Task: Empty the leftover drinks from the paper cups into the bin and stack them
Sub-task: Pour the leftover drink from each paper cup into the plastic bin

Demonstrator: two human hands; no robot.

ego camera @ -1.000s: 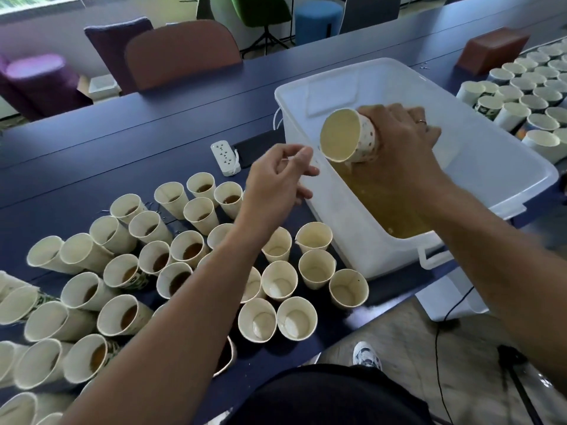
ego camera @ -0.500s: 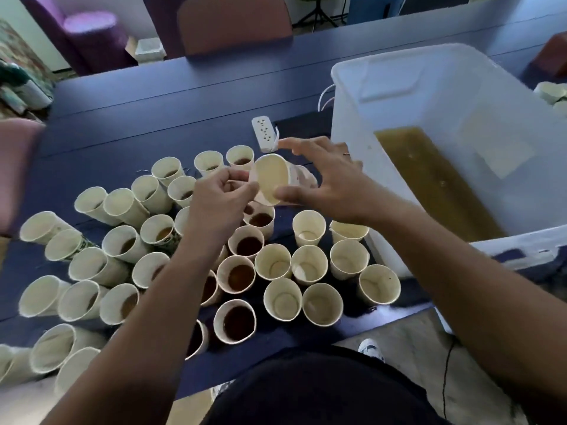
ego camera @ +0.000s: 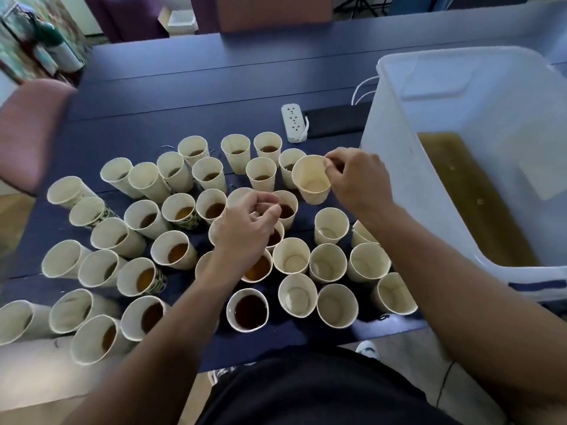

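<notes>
My right hand (ego camera: 357, 179) pinches the rim of an emptied paper cup (ego camera: 311, 179), holding it upright just above the table, beside the bin. My left hand (ego camera: 248, 223) hovers over the cups in the middle with its fingers curled and nothing visibly in them. Several cream paper cups stand on the dark blue table (ego camera: 184, 93); those on the left, such as one full cup (ego camera: 248, 309), hold brown drink. A group of empty cups (ego camera: 327, 262) stands near the bin. The white plastic bin (ego camera: 399, 139) on the right holds brownish liquid (ego camera: 472, 194).
A white power strip (ego camera: 293, 121) and a dark flat object (ego camera: 337, 119) lie behind the cups, left of the bin. Chairs stand beyond the table, one pinkish chair (ego camera: 27, 133) at the left. The table's near edge is close to my body.
My right hand has brought the emptied cup from over the bin to the table and turned it upright. My left hand has drawn back over the middle cups. The view has swung left.
</notes>
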